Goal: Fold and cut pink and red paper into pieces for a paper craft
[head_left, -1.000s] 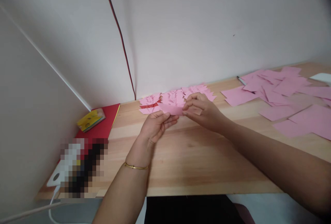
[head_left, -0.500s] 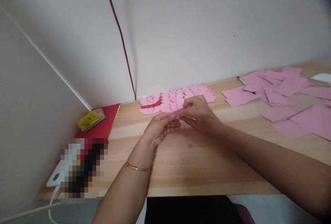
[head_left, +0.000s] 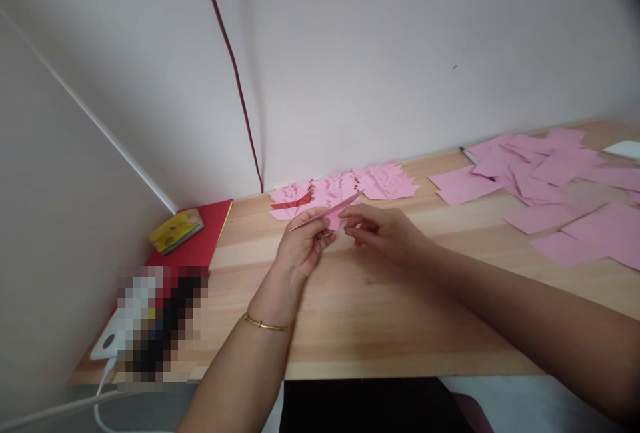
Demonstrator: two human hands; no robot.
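**Pinching with the left hand [head_left: 303,240] on a pink paper [head_left: 333,212]**

From my remote seat, I am seeing one packet at far left: a yellow packet [head_left: 176,232] is resting on a red folder [head_left: 220,225], and its closed sides are hiding whatever it may be holding. Over the wooden table [head_left: 390,333], the pink paper is tilting, almost edge-on to me; its long axis is running from the left palm up and rightward, toward the wall [head_left: 360,73]. It is lying between the left thumb and fingers, sticking out past them on the right. The right hand [head_left: 383,230] is curling just beside its right part; I am not managing to tell whether those fingertips are touching it or meeting each other. Behind, folded pink pieces [head_left: 387,181] are lining the wall; loose pink sheets [head_left: 560,160] are lying to the right.
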